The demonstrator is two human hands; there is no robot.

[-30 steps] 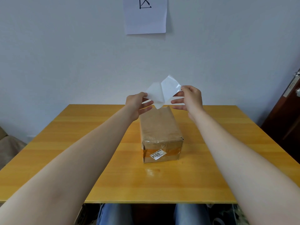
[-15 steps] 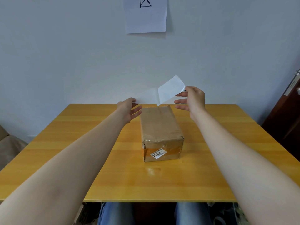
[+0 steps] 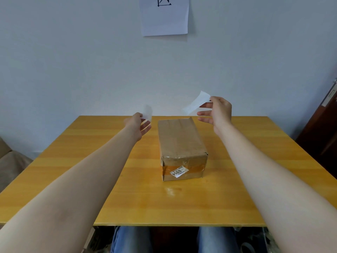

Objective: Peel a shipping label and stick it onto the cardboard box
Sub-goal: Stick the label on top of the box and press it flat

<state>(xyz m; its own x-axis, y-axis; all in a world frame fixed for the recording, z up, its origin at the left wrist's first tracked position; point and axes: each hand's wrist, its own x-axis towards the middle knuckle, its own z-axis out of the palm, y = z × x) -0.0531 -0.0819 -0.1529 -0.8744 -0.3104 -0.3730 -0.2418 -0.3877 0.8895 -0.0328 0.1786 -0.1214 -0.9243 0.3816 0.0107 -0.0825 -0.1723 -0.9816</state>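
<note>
A brown cardboard box (image 3: 179, 141) lies lengthwise in the middle of the wooden table (image 3: 76, 179), with a small printed sticker (image 3: 178, 172) on its near end. My left hand (image 3: 137, 125) hovers left of the box's far end and pinches a small white sheet (image 3: 148, 111). My right hand (image 3: 218, 111) is raised right of the box and pinches a second white sheet (image 3: 196, 102) at its upper corner. The two sheets are apart. I cannot tell which is the label and which the backing.
A white paper with a drawn mark (image 3: 165, 15) hangs on the wall behind the table. A dark wooden door (image 3: 326, 136) stands at the right edge. A beige seat (image 3: 9, 161) is at the left. My knees (image 3: 131, 240) show under the table's near edge.
The two white sheets, joined one second ago, have come fully apart. My left hand moved left and down with one sheet; my right hand moved right with the other.
</note>
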